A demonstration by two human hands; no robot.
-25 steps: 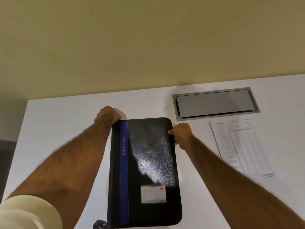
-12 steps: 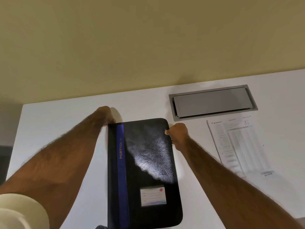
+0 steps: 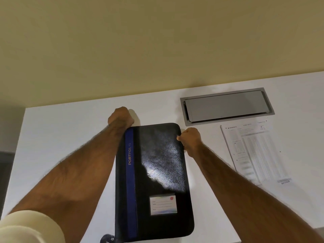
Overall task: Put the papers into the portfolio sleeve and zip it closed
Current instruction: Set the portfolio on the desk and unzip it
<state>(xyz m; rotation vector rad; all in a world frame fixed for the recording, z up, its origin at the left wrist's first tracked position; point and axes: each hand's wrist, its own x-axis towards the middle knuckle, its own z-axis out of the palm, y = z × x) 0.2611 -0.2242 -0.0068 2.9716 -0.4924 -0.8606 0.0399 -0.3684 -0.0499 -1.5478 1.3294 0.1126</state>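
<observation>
Right now, fingers first. Right hand [image 3: 190,140]: fingers curled into a narrow pinch at the right edge of the portfolio sleeve [image 3: 154,179], just below its far right corner, thumb tip on the cover. What sits between the fingertips is too small to tell; a zipper pull is a fair guess, no more. Left hand [image 3: 121,117]: closed like a fist at the far left corner, knuckles up, fingers hidden beneath; it seems to pin or grip that corner, though I cannot tell which.

Sleeve lies flat on the white table [image 3: 70,137], long axis running near to far, blue stripe [image 3: 130,181] down its left side, a small name label [image 3: 163,205] near its near right corner. A dark rounded object [image 3: 107,239] shows at its near left corner, cut by the frame edge; unidentified.

Key relation: papers [image 3: 254,151] lie flat to the right of the sleeve, well apart from it, long axis roughly parallel to the sleeve. Right hand is the nearer one, between sleeve and papers.

Containers: sleeve looks shut, cover flat, no contents visible. Papers plainly outside it. Grey recessed hatch [image 3: 226,107] in the table, just beyond the papers, lid down.

Judgement: task is at its opening stage; the sleeve must be unzipped and opened before the papers go in.
</observation>
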